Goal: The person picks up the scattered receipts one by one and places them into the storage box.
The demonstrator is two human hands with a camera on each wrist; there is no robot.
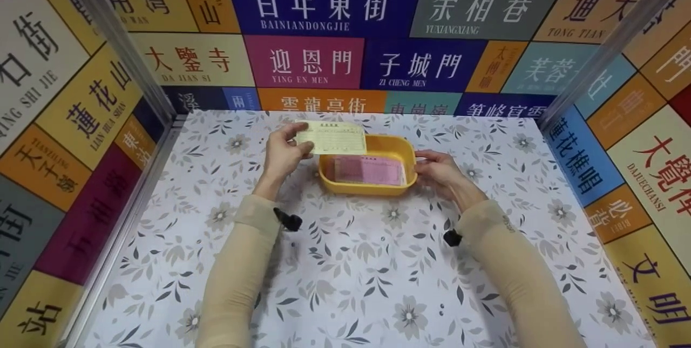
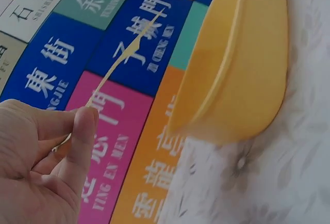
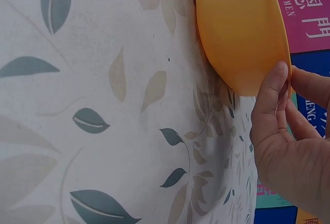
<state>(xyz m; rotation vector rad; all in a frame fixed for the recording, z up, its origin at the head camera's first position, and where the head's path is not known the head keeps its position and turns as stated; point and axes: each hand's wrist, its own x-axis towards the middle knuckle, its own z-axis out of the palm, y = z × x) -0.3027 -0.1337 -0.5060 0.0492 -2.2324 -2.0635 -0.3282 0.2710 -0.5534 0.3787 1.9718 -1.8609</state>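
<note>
Between its thumb and fingers my left hand (image 1: 284, 155) pinches a pale yellow printed slip (image 1: 334, 139) by its left end. The slip is held up over the back left of a yellow oval tub (image 1: 367, 189), and in the left wrist view the slip (image 2: 121, 61) appears edge-on. A pink printed slip (image 1: 370, 170) lies inside the tub. At the tub's right end, my right hand (image 1: 440, 171) pinches the rim. The right wrist view shows the thumb on the outer wall of the tub (image 3: 242, 33).
A white cloth with grey flowers and leaves covers the table (image 1: 345, 272). Panels with large Chinese lettering (image 1: 324, 0) stand behind and along both sides. Dark wrist cameras (image 1: 291, 222) sit at the sleeve cuffs.
</note>
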